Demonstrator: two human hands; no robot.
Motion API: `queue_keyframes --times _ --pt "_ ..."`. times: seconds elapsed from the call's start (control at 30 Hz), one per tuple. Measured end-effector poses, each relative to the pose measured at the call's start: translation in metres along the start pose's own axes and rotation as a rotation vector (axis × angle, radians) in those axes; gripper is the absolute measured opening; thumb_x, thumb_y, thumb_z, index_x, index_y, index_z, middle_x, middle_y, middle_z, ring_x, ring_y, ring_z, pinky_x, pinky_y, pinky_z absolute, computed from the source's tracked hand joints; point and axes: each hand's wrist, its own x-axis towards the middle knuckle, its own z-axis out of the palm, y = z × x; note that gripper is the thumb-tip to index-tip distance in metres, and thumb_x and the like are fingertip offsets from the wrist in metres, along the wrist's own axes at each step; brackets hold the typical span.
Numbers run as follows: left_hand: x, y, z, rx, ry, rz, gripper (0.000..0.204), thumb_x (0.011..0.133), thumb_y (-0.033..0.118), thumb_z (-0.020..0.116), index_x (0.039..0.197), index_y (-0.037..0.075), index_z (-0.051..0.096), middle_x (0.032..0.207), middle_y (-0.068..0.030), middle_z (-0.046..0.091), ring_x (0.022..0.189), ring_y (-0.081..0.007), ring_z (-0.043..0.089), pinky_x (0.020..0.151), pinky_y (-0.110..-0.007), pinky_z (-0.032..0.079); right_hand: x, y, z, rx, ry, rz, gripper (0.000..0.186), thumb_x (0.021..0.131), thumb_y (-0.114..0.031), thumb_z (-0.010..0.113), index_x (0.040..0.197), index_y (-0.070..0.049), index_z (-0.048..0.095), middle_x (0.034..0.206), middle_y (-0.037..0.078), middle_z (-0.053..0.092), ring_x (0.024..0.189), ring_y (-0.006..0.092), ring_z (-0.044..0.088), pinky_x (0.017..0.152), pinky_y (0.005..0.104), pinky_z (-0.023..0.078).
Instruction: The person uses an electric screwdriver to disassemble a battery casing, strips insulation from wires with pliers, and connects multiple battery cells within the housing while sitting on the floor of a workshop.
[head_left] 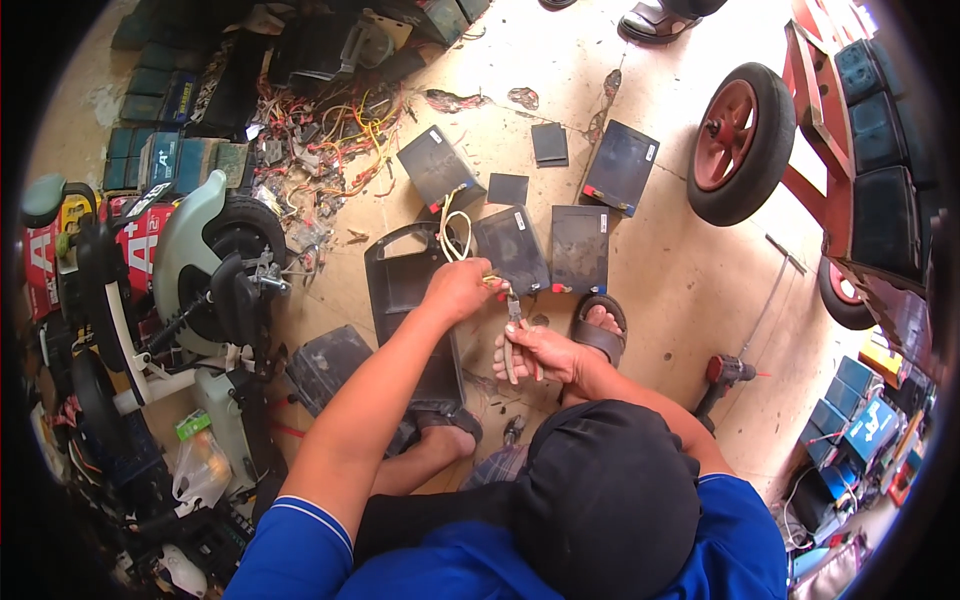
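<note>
My left hand (pixel 457 290) is closed in a pinch on pale yellow wire (pixel 452 232), which loops up over the end of an open black plastic case (pixel 384 285). Around pliers (pixel 514 312) wraps my right hand (pixel 545 352), with their jaws pointing up close to my left fingertips. Whether the jaws grip the wire end is too small to tell. Just beyond my hands lies a dark block battery (pixel 510 245). Beside it, to the right, is another battery (pixel 580 245), and farther off are a third battery (pixel 438 165) and a fourth one (pixel 622 165).
Two flat black pieces (pixel 549 145) lie among the batteries. A tangle of wires (pixel 340 130) covers the floor at far left, near a scooter (pixel 190 260). On the right stand a wheeled red cart (pixel 810 110) and a power drill (pixel 728 372). Someone's shoe (pixel 655 22) shows at the top.
</note>
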Motion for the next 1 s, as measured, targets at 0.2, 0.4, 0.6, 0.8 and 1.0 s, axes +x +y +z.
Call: queue_keyframes --times 0.2,0.4,0.6,0.8,1.0 --pt "0.002 -0.021 0.012 -0.149 0.037 0.037 0.043 0.088 0.039 0.078 0.080 0.000 0.060 0.081 -0.0203 0.067 0.081 -0.0411 0.065 0.069 -0.048 0.048 0.011 0.013 -0.027 -0.069 0.028 -0.119 0.029 0.099 -0.005 0.064 0.127 -0.002 0.065 0.110 0.003 0.071 0.092 0.0135 0.068 0.076 0.0296 0.057" --pt "-0.005 -0.017 0.007 -0.241 0.054 0.123 0.025 0.087 0.016 0.075 0.078 -0.002 0.060 0.082 -0.0174 0.070 0.082 -0.0278 0.074 0.070 -0.040 0.055 0.034 0.036 -0.054 -0.669 0.190 -0.381 0.018 0.091 0.001 0.070 0.109 -0.002 0.071 0.097 -0.003 0.068 0.087 0.0074 0.059 0.071 0.0291 0.052" --pt "-0.022 -0.019 -0.011 0.114 -0.035 0.141 0.031 0.090 0.032 0.069 0.092 0.001 0.062 0.104 -0.0211 0.067 0.093 -0.0368 0.070 0.076 -0.045 0.054 0.003 0.008 -0.001 -1.513 0.493 -0.671 0.016 0.086 -0.017 0.063 0.086 -0.002 0.066 0.087 0.023 0.068 0.072 0.0375 0.069 0.062 0.0436 0.055" --pt "-0.045 -0.016 0.002 0.173 0.006 0.216 0.034 0.093 0.036 0.064 0.100 0.003 0.062 0.145 -0.0191 0.058 0.114 -0.0427 0.064 0.091 -0.045 0.054 -0.017 -0.004 -0.008 -1.753 0.636 -0.653 0.018 0.090 -0.020 0.060 0.091 -0.002 0.065 0.085 0.024 0.067 0.078 0.0419 0.068 0.067 0.0497 0.054" --pt "-0.032 -0.012 0.008 -0.011 0.063 0.143 0.022 0.087 0.026 0.070 0.086 0.004 0.068 0.100 -0.0176 0.072 0.084 -0.0307 0.069 0.073 -0.042 0.055 0.002 0.021 -0.041 -0.333 0.238 -0.060 0.030 0.101 -0.032 0.060 0.103 -0.003 0.070 0.086 0.012 0.073 0.073 0.0222 0.070 0.060 0.0356 0.055"
